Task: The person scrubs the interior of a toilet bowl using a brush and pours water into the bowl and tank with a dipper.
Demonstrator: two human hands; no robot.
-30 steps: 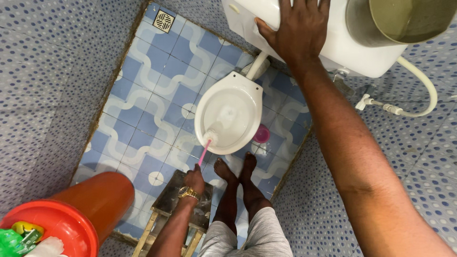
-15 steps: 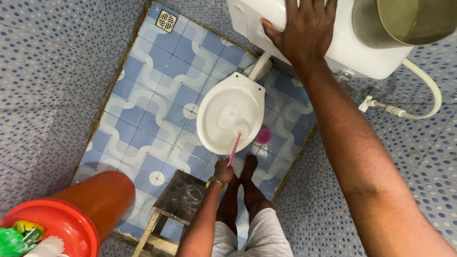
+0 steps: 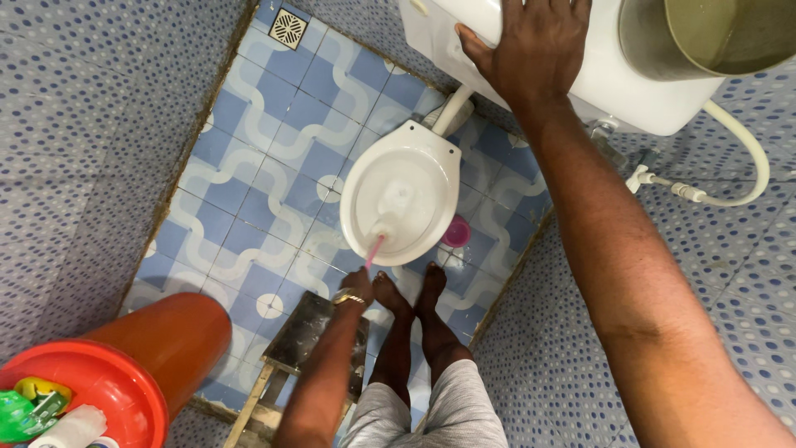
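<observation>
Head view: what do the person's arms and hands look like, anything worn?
Both arms are bare, with no sleeves or gloves. The left hand has a gold-coloured metal band at the wrist, a watch or bracelet. The right hand shows no rings or band. Grey shorts and bare feet appear below.

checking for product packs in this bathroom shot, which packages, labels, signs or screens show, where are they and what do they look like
Green package: lower left corner, in the red bucket, crumpled, bright green.
Yellow item: beside the green one in the same bucket, only partly in view.
White roll: at the bucket's front, cylindrical, white, possibly wrapped.
No signs or screens show; any print is too small to make out.
</observation>
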